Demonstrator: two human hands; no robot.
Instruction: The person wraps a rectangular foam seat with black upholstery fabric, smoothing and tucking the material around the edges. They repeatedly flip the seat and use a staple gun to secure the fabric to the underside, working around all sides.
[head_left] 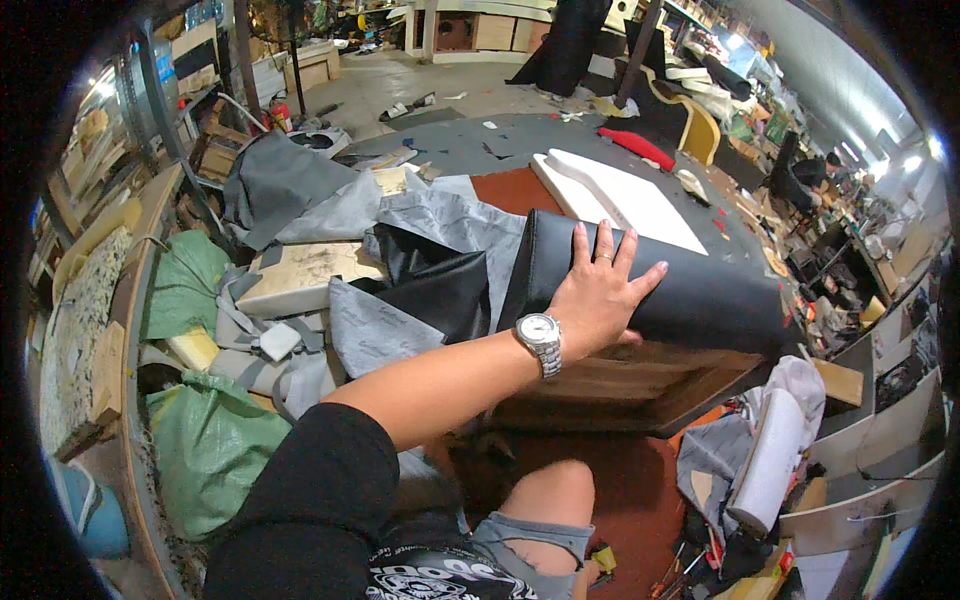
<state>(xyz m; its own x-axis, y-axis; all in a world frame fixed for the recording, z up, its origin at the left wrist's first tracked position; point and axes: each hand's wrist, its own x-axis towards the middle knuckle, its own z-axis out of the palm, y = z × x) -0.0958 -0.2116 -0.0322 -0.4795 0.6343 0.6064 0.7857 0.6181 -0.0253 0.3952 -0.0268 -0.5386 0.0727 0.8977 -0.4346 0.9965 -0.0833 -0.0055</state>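
Black cushion (pixel 700 295) sat tilted past my knee (pixel 555 490), under my spread left hand (pixel 592 305).
Its top looked covered; its wooden bottom (pixel 620 385) was bare. My right hand was out of sight, so I couldn't tell.

We look through one wide fisheye camera, worn on the person's head, which faces down and forward. The long black padded block with smooth leather-like cover and brown wooden underside (pixel 650 290) lies near to us, around the centre. On the near side of this block, we see the wearer's bare bent knee (pixel 548 500); far beyond it, the pale grey workshop floor (pixel 385 78). Away from the block, straight edges bend toward a dark round rim.
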